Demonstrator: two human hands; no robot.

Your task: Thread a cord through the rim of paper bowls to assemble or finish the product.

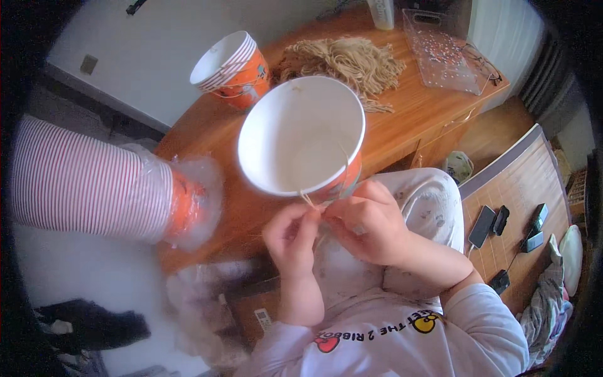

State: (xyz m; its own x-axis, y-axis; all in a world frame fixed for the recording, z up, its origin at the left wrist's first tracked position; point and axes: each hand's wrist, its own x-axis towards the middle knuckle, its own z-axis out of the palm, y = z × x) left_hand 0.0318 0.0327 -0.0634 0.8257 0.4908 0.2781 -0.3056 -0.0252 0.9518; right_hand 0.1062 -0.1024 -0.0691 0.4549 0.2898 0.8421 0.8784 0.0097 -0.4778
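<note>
A large paper bucket (259, 144), white inside and orange outside, stands tilted in front of me with its mouth facing me. A thin tan cord (306, 197) comes off its near rim, and another stretch runs over the right side of the rim. My left hand (294, 235) pinches the cord just below the rim, thumb against fingertips. My right hand (369, 223) is closed at the same spot, its fingertips meeting the left ones on the cord. The exact ends of the cord are hidden between the fingers.
On the wooden table (402, 141) lie a heap of tan cords (352, 60), a small stack of corded buckets (242, 78) and a clear tray (443, 60) with small colourful bits. A long plastic-wrapped bucket stack (94, 182) is at left. A phone (482, 226) rests at right.
</note>
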